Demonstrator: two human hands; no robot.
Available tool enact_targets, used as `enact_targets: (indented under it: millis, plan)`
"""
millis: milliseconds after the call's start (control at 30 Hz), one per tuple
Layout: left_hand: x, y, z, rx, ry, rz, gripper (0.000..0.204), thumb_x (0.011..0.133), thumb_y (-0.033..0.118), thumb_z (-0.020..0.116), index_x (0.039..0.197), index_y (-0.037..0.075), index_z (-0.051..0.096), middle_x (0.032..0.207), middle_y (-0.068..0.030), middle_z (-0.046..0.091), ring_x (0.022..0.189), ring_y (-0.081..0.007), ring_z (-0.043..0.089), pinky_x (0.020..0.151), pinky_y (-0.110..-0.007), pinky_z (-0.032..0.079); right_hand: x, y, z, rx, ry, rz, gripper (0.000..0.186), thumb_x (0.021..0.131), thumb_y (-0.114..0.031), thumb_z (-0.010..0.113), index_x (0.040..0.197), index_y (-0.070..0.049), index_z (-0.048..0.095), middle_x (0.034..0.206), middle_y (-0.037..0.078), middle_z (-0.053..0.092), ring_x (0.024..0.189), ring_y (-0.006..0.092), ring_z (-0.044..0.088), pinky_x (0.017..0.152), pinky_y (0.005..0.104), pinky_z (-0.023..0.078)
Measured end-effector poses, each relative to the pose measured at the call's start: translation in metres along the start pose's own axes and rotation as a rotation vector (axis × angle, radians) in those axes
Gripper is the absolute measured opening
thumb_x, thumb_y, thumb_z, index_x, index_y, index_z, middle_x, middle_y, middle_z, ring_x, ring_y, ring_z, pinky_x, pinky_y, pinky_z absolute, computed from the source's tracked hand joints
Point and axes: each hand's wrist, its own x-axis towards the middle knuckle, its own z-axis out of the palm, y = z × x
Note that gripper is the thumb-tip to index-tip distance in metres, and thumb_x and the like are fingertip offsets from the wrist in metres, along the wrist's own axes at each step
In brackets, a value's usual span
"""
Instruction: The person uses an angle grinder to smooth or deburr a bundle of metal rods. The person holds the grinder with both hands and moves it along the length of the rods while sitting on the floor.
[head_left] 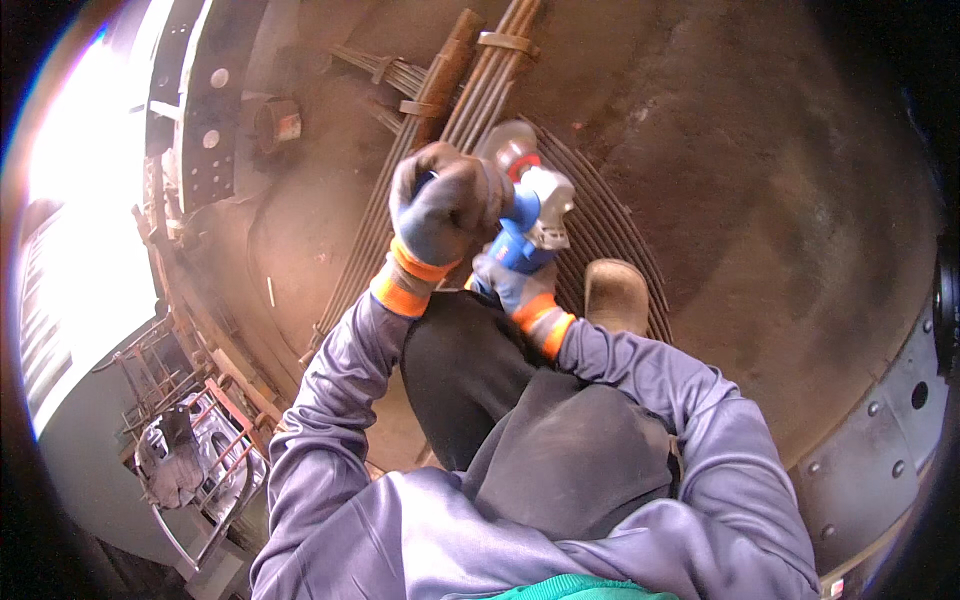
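A blue and silver angle grinder (545,205) is held low in front of my knees. My left hand (452,198), in a grey glove with an orange cuff, is wrapped round its side handle. Farther back, my gloved right hand (515,284) grips the blue body, partly hidden by the tool. The blurred disc (512,143) points away from me, above or against a stack of long rusty steel strips (487,92) bound with a metal clip, like a leaf spring. Whether the disc touches the steel cannot be made out.
More stacked strips (600,195) lie under and right of my hands, with a boot (617,296) beside them. A short pipe-like piece (278,125) rests on the brown floor at the upper left. A metal-framed cart (215,450) stands at lower left; a riveted beam (870,465) runs along the right.
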Motion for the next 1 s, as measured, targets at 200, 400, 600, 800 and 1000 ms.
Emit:
enact_targets:
  millis: [200,400,600,800,1000]
  plan:
    - [0.013,0.019,0.021,-0.129,0.088,0.071,0.018,0.094,0.008,0.054,0.077,0.003,0.048,0.060,-0.0069,0.046,0.058,-0.0227,0.050,0.062,-0.040,0.045,0.018,-0.029,-0.005,0.337,-0.126,0.023,0.048,0.070,-0.011,0.085,0.111,-0.007,0.061,0.088,0.004,0.066,0.069,0.0138,0.065,0.063,0.0330,0.057]
    - [0.003,0.016,0.006,0.259,0.157,0.076,0.024,0.096,0.012,0.052,0.074,0.007,0.046,0.057,-0.0061,0.045,0.056,-0.0219,0.047,0.062,-0.041,0.042,0.017,-0.029,-0.006,0.234,-0.163,0.080,0.042,0.071,-0.012,0.085,0.107,-0.007,0.063,0.083,0.002,0.066,0.067,0.0146,0.065,0.064,0.0334,0.057]
    - [0.004,0.025,0.007,-0.084,0.187,0.090,0.029,0.099,0.020,0.054,0.074,0.010,0.046,0.056,-0.0037,0.045,0.056,-0.0211,0.046,0.065,-0.042,0.041,0.020,-0.045,0.011,0.309,-0.169,0.015,0.044,0.070,-0.007,0.086,0.107,-0.006,0.062,0.087,0.003,0.067,0.074,0.0151,0.067,0.068,0.0341,0.058]
    - [-0.007,0.031,-0.018,-0.123,0.132,0.051,0.033,0.106,0.026,0.043,0.076,0.014,0.038,0.066,-0.0007,0.036,0.065,-0.0186,0.039,0.073,-0.039,0.034,0.019,-0.040,0.031,0.207,-0.127,0.074,0.056,0.067,-0.006,0.088,0.115,-0.006,0.059,0.098,0.003,0.064,0.081,0.0153,0.064,0.077,0.0348,0.057]
    - [0.009,0.040,-0.020,-0.182,0.217,0.081,0.030,0.103,0.017,0.048,0.074,0.011,0.043,0.056,-0.0028,0.038,0.055,-0.0201,0.042,0.063,-0.040,0.039,0.020,-0.047,0.039,0.328,-0.128,0.063,0.045,0.070,-0.001,0.085,0.109,-0.004,0.061,0.090,0.005,0.068,0.074,0.0167,0.069,0.068,0.0348,0.059]
